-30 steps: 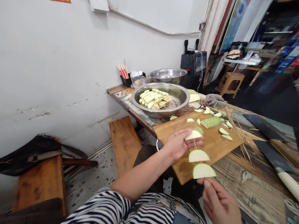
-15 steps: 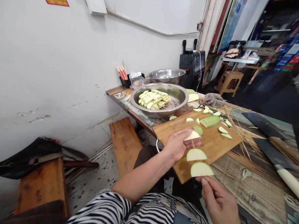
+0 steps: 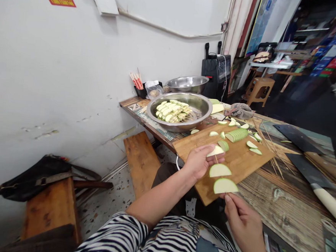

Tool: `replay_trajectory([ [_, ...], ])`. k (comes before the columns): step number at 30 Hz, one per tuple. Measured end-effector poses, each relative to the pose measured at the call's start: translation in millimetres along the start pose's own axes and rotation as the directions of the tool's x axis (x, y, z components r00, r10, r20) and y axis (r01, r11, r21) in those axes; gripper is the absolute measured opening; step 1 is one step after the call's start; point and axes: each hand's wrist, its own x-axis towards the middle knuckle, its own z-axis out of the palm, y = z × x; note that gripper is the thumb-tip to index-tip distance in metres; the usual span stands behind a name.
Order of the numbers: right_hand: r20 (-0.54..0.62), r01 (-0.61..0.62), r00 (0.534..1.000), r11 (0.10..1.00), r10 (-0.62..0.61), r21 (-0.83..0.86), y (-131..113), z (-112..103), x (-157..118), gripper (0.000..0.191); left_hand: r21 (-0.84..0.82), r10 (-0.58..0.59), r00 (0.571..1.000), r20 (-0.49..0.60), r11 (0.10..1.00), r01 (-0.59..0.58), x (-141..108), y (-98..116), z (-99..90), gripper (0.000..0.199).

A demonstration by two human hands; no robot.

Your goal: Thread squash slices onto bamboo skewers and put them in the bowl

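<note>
My left hand grips a pale half-round vegetable slice over the near-left part of the cutting board. A thin skewer runs from that slice through two more green-rimmed slices toward me. Its lower end is pinched in my right hand, just below the nearest slice. On the board lie a row of cut slices and several loose pieces. Beyond the board, a steel basin holds a pile of skewered slices.
Two cleavers lie at the right of the table, beside loose skewers. Behind the basin are a second steel bowl and a black speaker. A grey cloth lies past the board. A bench stands left.
My right hand has moved slightly up and toward my left hand, and the two nearer slices now sit closer to the held slice. The view has shifted a little.
</note>
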Motion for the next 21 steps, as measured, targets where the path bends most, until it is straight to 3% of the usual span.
replay_trajectory([
  [2, -0.045, 0.109, 0.992, 0.988, -0.115, -0.113, 1.0, -0.3, -0.2, 0.039, 0.004, 0.002, 1.0, 0.001, 1.0, -0.002, -0.3, -0.2, 0.6, 0.012],
  [3, -0.028, 0.099, 0.994, 0.991, -0.102, -0.095, 1.5, -0.4, -0.6, 0.038, 0.007, -0.002, 1.0, 0.0, 1.0, 0.002, -0.3, -0.3, 0.7, 0.012],
  [5, 0.073, -0.044, 0.997, 0.997, 0.039, 0.068, 2.8, 0.1, -1.7, 0.039, 0.009, -0.014, 1.0, -0.005, 1.0, 0.014, -0.5, -0.5, 0.6, 0.013],
  [7, 0.203, -0.244, 0.96, 0.934, 0.195, 0.259, 4.1, 1.4, -2.6, 0.042, 0.007, -0.025, 1.0, -0.006, 1.0, 0.025, -0.6, -0.9, 0.6, 0.013],
  [9, 0.251, -0.332, 0.934, 0.872, 0.252, 0.359, 5.1, 2.9, -3.1, 0.044, 0.002, -0.021, 1.0, -0.003, 1.0, 0.021, -0.9, -1.5, 0.9, 0.013],
  [15, 0.069, -0.115, 0.992, 0.976, 0.104, 0.184, 7.1, 4.7, -3.1, 0.043, 0.013, -0.02, 1.0, -0.01, 1.0, 0.02, -0.6, -3.7, 1.3, 0.012],
  [19, 0.183, -0.274, 0.958, 0.898, 0.222, 0.345, 7.9, 8.1, -1.3, 0.045, 0.013, -0.018, 1.0, -0.019, 1.0, 0.019, 0.3, -8.5, -0.4, 0.01],
  [21, 0.171, -0.293, 0.955, 0.874, 0.243, 0.388, 7.7, 10.1, 0.1, 0.045, 0.041, -0.027, 1.0, -0.016, 0.999, 0.028, -0.1, -11.5, -0.1, 0.007],
])
